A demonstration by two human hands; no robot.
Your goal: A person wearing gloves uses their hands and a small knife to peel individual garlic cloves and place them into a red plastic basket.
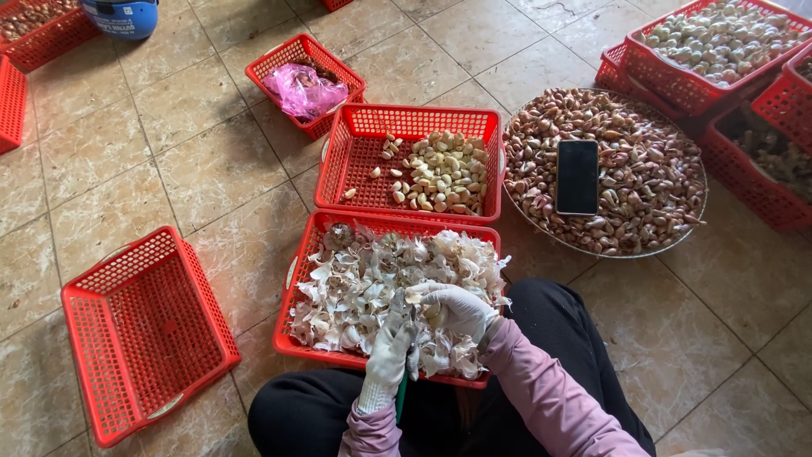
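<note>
**Garlic peeling station, floor level: items as I see them**

Head view.

1. Left hand (391, 349), in a white glove: fingers closed around a knife (411, 338), whose green handle end shows below the hand, the grey metal part rising above it.
2. Right hand (457, 310), white glove, pink sleeve: fingers pinched together on a garlic clove (414, 297), pale and small, held just above the knife tip. Both hands hover over the near basket.
3. Near red basket (292, 338), plastic lattice, rectangular: heaped with papery white garlic skins (364, 279), thin and curled.
4. Middle red basket (364, 118), same make, touching the far edge of the near one: peeled cloves (444, 173), smooth and cream-coloured, gathered at its right half, a few strays on the left.
5. Round metal tray (516, 216), to the right of the middle basket: piled with unpeeled cloves (643, 169) in pink-brown husk. A black phone (578, 176), flat and glossy, lies on top of the pile.
6. Tilted red basket (148, 334), to the left on the floor, well apart from the hands; I see only its lattice.
7. Small red basket (279, 63), beyond the middle one: holds a crumpled pink plastic bag (303, 91).
8. Far-right red baskets (677, 85): pale garlic pieces heaped inside.
9. Floor (194, 169): beige mottled tiles, glossy, with dark grout lines.
</note>
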